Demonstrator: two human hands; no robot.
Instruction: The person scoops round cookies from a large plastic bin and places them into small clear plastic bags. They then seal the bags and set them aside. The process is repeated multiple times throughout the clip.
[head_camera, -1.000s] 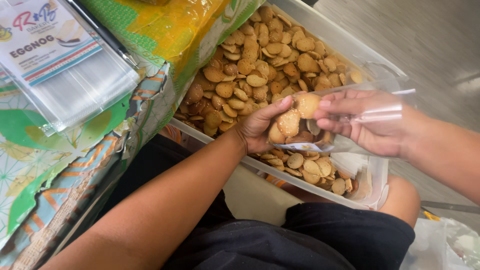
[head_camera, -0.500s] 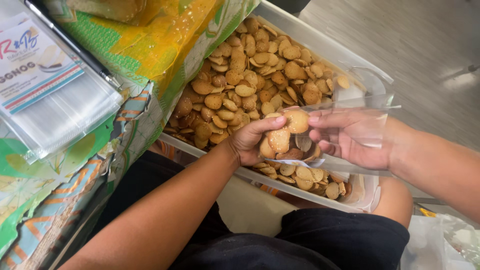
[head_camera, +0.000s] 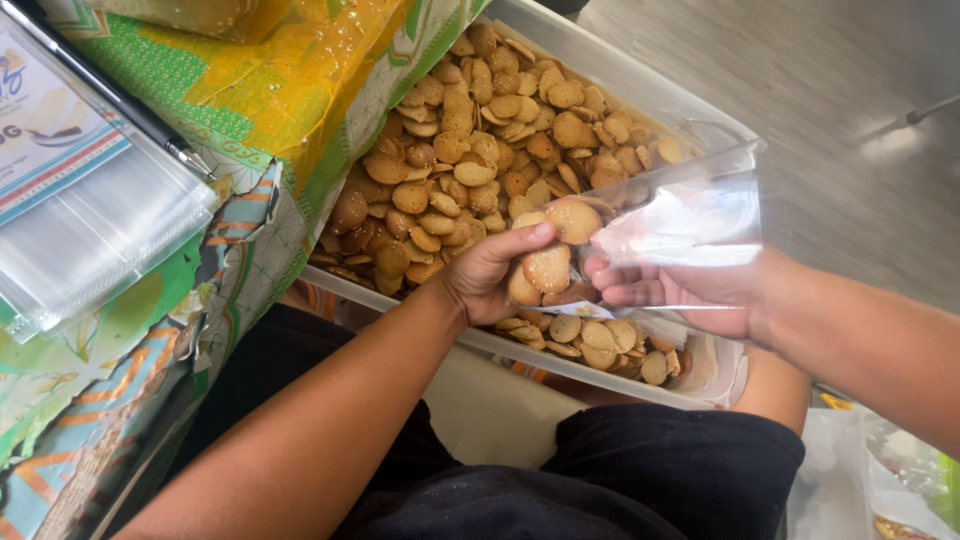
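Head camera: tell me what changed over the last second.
Little. The left hand keeps its handful of round biscuits at the mouth of the clear bag, which the right hand still holds open. The hands sit slightly lower in view. The biscuit tray stays put.

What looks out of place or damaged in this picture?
The patterned table cover is torn at its edge beside the clear bin of cookies. Nothing is spilled: the cookies stay inside the bin.

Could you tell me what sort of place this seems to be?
Probably a small home or workshop packing spot for snacks: a clear tub full of round biscuits, a clear bag being filled by hand, and a stack of empty bags.
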